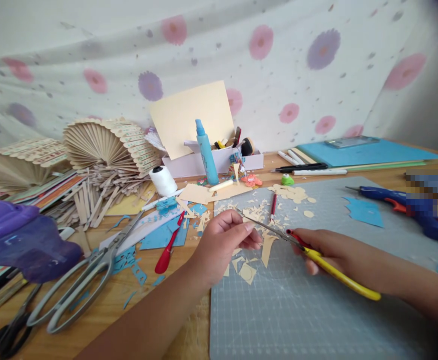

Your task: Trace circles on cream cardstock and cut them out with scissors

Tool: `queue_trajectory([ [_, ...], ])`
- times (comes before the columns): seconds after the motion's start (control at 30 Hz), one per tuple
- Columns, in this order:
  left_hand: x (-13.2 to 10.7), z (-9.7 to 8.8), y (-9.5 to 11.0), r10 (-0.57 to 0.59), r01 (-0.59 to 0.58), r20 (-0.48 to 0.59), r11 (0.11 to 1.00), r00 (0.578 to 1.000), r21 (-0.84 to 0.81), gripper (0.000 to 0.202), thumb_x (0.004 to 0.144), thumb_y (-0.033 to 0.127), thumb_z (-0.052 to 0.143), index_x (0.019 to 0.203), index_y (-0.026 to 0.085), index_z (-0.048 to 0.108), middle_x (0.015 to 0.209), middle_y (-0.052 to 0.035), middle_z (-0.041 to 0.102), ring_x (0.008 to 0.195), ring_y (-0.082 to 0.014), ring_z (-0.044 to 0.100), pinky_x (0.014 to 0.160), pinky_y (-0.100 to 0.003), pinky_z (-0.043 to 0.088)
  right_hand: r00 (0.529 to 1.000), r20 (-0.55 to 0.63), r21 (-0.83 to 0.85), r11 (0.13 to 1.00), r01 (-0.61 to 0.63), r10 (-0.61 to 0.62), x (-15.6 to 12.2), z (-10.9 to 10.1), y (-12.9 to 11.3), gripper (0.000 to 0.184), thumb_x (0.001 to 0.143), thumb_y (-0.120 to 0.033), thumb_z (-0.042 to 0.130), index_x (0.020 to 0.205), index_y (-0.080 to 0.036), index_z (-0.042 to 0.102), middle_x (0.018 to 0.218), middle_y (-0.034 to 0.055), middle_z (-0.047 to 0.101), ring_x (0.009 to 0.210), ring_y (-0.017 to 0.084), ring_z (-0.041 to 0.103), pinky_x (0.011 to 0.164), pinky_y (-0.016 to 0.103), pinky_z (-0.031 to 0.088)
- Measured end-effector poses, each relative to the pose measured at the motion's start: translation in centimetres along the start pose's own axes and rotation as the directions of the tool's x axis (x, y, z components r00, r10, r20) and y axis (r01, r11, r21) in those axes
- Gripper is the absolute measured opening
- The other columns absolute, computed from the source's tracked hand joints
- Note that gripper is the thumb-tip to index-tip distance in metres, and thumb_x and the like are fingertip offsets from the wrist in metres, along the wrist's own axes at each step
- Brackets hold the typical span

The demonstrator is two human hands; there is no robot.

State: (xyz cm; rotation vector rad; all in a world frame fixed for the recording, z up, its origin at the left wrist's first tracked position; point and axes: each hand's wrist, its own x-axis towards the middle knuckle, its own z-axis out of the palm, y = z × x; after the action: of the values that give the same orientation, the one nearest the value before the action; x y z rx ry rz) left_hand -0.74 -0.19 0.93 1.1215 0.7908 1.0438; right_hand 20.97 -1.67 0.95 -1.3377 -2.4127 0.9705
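Note:
Over the cutting mat (pixel 279 310), my right hand (pixel 331 247) grips a pair of scissors (pixel 339 274) with yellow and red handles. Their slim metal blades point left, toward my left hand (pixel 224 237). The fingers of that hand are closed in a pinch beside the blade tips; what is between them is hidden. Just below the blades lies a strip of cream paper (pixel 267 250). A cream square with a round outline (pixel 248 273) rests nearer to me, among small offcuts. Cut cream discs (pixel 294 194) and a dark red pencil (pixel 273 206) lie beyond the hands.
Large grey scissors (pixel 108 267), a red-handled tool (pixel 169 250) and a purple container (pixel 27 245) are at left. Behind stand a blue bottle (pixel 206 155), a thread spool (pixel 162 181) and folded stick fans (pixel 106 142). At right lies a blue glue gun (pixel 402 202).

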Motion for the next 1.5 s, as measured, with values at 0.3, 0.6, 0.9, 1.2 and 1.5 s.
queue_trajectory([
  [0.3,-0.2,0.1,-0.1,0.05,-0.054,0.031,0.988,0.998,0.148,0.019,0.073,0.023,0.057,0.062,0.017,0.042,0.062,0.0,0.063,0.054,-0.0096,0.057,0.057,-0.025,0.046,1.0,-0.003,0.02,1.0,0.021,-0.021,0.1,-0.1,-0.1,0.018,0.083,-0.027,0.039,0.079,-0.023,0.057,0.077,0.0016,0.06,0.073,0.019,0.055,0.068,0.032,0.045],
  [0.6,-0.5,0.4,0.1,0.065,-0.072,0.046,0.982,0.997,0.174,0.018,0.073,0.022,0.056,0.06,0.016,0.044,0.06,0.0007,0.062,0.054,-0.0091,0.057,0.056,-0.024,0.046,1.0,0.014,0.1,0.995,0.013,-0.015,-0.1,-0.4,-1.0,0.013,0.078,-0.02,0.042,0.074,-0.021,0.054,0.071,-0.0019,0.059,0.067,0.015,0.054,0.065,0.024,0.043],
  [0.9,-0.7,0.2,0.7,0.027,-0.044,0.053,0.935,0.998,0.352,0.015,0.069,0.02,0.056,0.056,0.017,0.047,0.048,0.0023,0.057,0.045,-0.0079,0.052,0.047,-0.02,0.041,0.993,0.101,-0.005,0.998,-0.055,0.055,-0.2,-0.7,-0.3,0.017,0.076,-0.032,0.05,0.066,-0.018,0.051,0.058,-0.0036,0.05,0.056,0.012,0.046,0.05,0.02,0.032],
  [1.2,-0.8,-0.7,1.5,-0.04,-0.008,0.087,0.871,0.995,0.49,0.023,0.069,0.025,0.056,0.053,0.019,0.042,0.04,0.0065,0.042,0.033,-0.005,0.039,0.034,-0.015,0.029,0.98,0.199,0.054,0.998,-0.011,0.0,-0.5,-1.3,0.0,0.005,0.072,-0.019,0.048,0.068,-0.02,0.045,0.063,-0.0033,0.05,0.057,0.012,0.046,0.051,0.02,0.035],
  [1.5,0.1,-1.4,1.0,0.002,-0.066,0.129,0.866,0.992,0.496,0.019,0.075,0.026,0.049,0.058,0.018,0.045,0.05,0.0029,0.051,0.047,-0.0077,0.048,0.05,-0.02,0.04,0.995,-0.037,0.039,0.995,0.09,-0.089,-2.0,-2.5,1.4,0.019,0.078,-0.037,0.041,0.087,-0.022,0.048,0.076,0.0029,0.052,0.066,0.017,0.05,0.059,0.027,0.044],
])
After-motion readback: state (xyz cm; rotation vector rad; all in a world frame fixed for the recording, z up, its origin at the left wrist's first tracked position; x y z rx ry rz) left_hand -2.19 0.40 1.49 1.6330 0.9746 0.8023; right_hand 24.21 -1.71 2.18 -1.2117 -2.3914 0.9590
